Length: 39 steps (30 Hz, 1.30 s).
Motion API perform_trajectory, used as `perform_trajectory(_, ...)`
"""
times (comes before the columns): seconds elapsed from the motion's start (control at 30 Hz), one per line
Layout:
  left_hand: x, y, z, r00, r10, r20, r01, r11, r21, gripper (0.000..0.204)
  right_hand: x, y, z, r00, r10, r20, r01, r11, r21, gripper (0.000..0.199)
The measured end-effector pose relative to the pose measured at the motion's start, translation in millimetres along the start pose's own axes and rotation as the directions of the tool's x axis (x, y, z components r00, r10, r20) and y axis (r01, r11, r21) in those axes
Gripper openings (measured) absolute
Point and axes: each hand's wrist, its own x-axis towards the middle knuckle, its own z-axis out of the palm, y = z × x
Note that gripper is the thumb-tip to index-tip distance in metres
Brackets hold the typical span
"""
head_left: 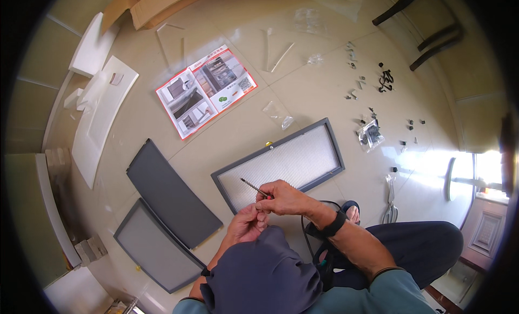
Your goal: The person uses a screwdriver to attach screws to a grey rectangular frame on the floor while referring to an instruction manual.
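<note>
My right hand (287, 198) is closed around a screwdriver (253, 186), whose dark shaft points up and left over the ribbed panel. A bit of red shows at its handle; the fingers cover the rest. My left hand (246, 225) touches the right, its fingers pinched together. Whatever lies between those fingertips is too small to name. Just beyond both hands a dark-framed panel with a white ribbed face (300, 161) rests on the floor, with a small yellow piece (268, 144) on its far edge. To the left lie a plain dark grey panel (174, 198) and a grey framed panel (154, 244).
A printed sheet (206, 91) lies beyond the panels. Small black fittings (385, 81), a bag of dark parts (370, 134) and scissors (390, 210) are at right. White foam (100, 125) stands left, a cardboard box (157, 6) far back, chair legs (397, 8) far right.
</note>
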Motion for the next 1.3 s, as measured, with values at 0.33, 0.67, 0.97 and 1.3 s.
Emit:
perform_trajectory(0.33, -9, 1, -2, 0.987, 0.132, -0.092, -0.120, 0.985, 0.125, 0.024, 1, 5, 24, 0.963, -0.214, -0.165, 0.165, 0.949, -0.269, 0.017)
perform_trajectory(0.67, -3, 3, 3, 0.989, 0.084, -0.121, -0.081, 0.996, 0.037, 0.026, 1, 16, 17, 0.866, -0.492, -0.085, 0.364, 0.738, -0.568, 0.014)
perform_trajectory(0.97, 0, 3, 19, 0.849, 0.257, -0.462, -0.055, 0.912, 0.406, 0.032, -1, 13, 18, 0.881, -0.469, -0.069, 0.320, 0.696, -0.643, 0.017)
perform_trajectory(1.3, 3, 1, 25, 0.846, 0.392, -0.362, -0.139, 0.817, 0.560, 0.032, 6, 18, 32, 0.910, -0.372, -0.183, 0.153, 0.711, -0.686, 0.021)
